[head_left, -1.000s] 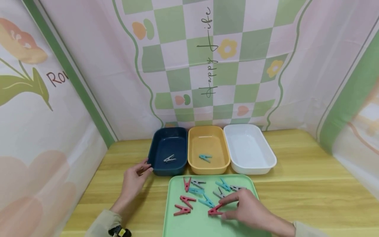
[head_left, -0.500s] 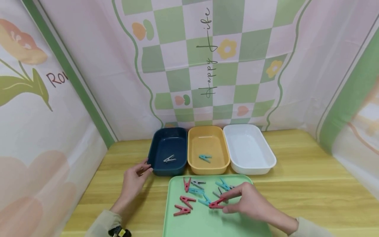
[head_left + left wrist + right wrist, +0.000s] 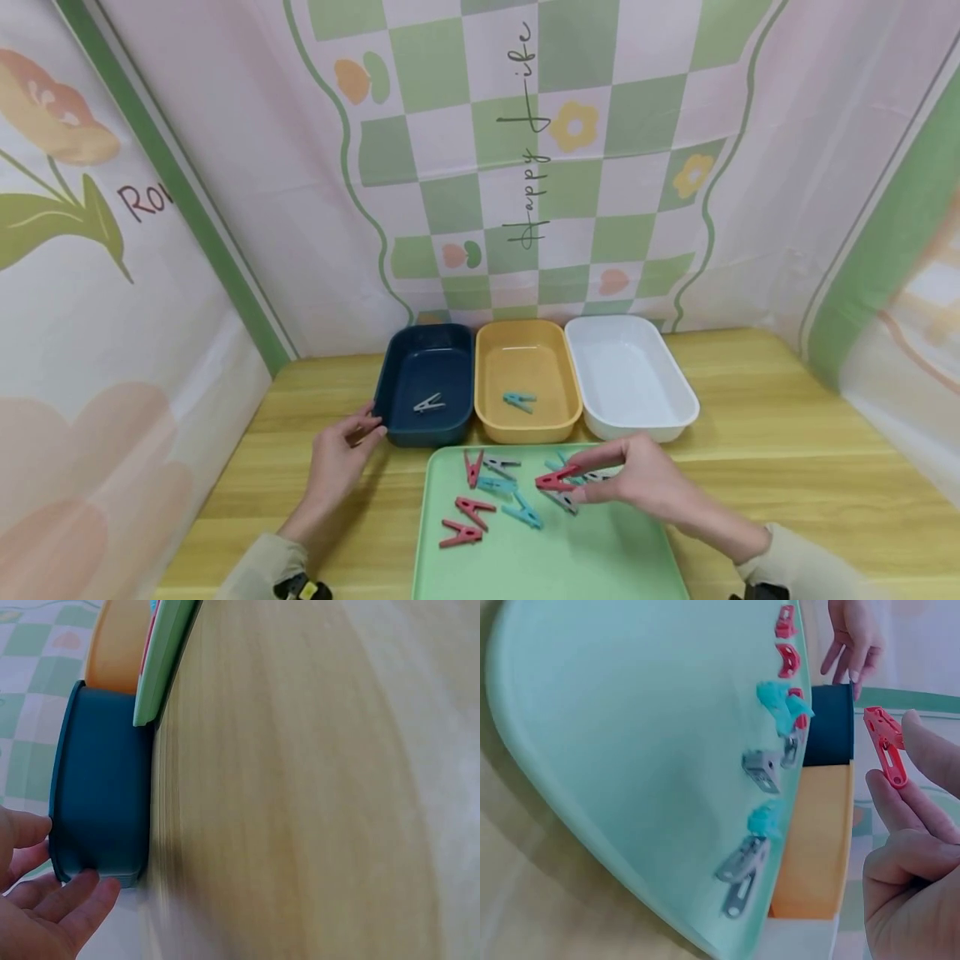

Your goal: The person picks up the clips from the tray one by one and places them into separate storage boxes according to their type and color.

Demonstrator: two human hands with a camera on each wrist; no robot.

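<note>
In the head view my right hand (image 3: 648,483) pinches a red clothespin (image 3: 557,477) between thumb and fingers, above the green tray (image 3: 480,567). The right wrist view shows that red clothespin (image 3: 887,746) held clear of the tray. My left hand (image 3: 339,458) holds the near left corner of the dark blue bin (image 3: 425,435), its thumb and fingertips against the rim and outer wall. A grey clothespin (image 3: 430,403) lies in that bin. A teal clothespin (image 3: 519,401) lies in the yellow bin (image 3: 528,431). Several red, teal and grey clothespins lie on the tray, some partly hidden by my right hand.
A white bin (image 3: 633,375) stands at the right of the bin row. The tray sits just in front of the bins on the wooden table (image 3: 787,467). Printed cloth (image 3: 450,200) hangs behind the bins and at both sides.
My right hand has lifted the red clothespin off the tray and carried it up and away from me, towards the bins. The left hand has stayed at the dark blue bin.
</note>
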